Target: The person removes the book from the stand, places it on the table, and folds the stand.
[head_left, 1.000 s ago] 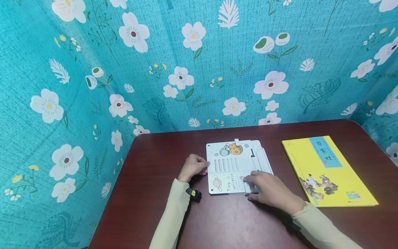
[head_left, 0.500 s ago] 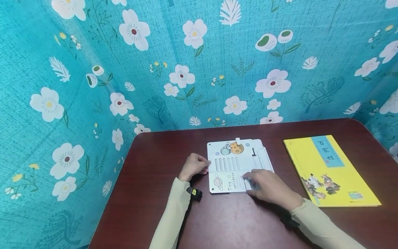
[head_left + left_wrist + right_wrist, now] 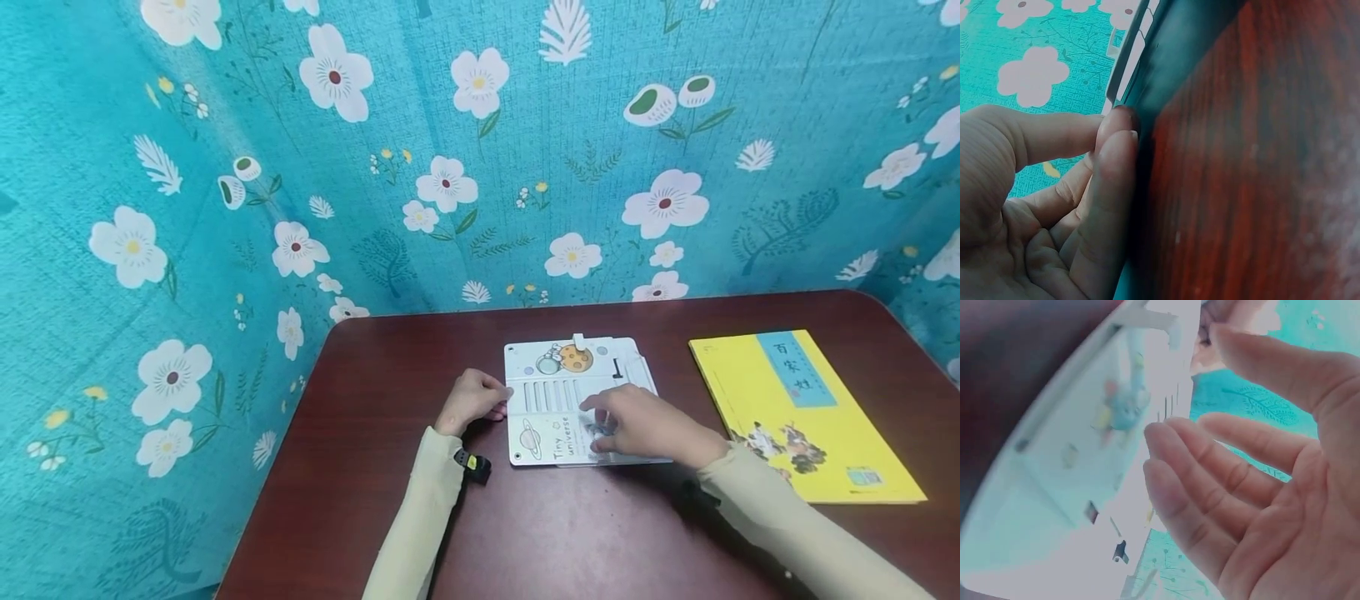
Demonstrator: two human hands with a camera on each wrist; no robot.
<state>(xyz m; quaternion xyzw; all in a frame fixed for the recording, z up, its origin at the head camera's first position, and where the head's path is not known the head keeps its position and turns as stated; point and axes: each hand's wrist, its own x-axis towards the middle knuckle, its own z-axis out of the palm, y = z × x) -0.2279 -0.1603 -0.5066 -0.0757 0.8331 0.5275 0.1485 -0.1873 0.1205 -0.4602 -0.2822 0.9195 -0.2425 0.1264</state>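
A flat white book stand [image 3: 536, 396], printed with a planet, an astronaut and "Tiny universe", lies on the table. My left hand [image 3: 470, 400] pinches its left edge. In the left wrist view, the thumb and forefinger [image 3: 1072, 134] meet at the stand's thin edge. Over the lower right part of the stand is my right hand [image 3: 641, 425], thumb and fingers spread apart. The right wrist view has its fingers [image 3: 1210, 487] nearly straight beside the white surface, where a small blue cartoon figure [image 3: 1125, 409] shows. A white clip [image 3: 579, 342] sits on the stand's far edge.
A yellow book [image 3: 802, 417] with a blue title panel lies to the right of the stand. Dark red-brown wood forms the table top [image 3: 390, 358]. Turquoise flowered cloth [image 3: 525, 167] hangs behind the table and along its left side.
My right hand has moved from the white clip at the stand's near edge, slightly up and farther over the stand, its fingers spreading. The left hand keeps its pinch.
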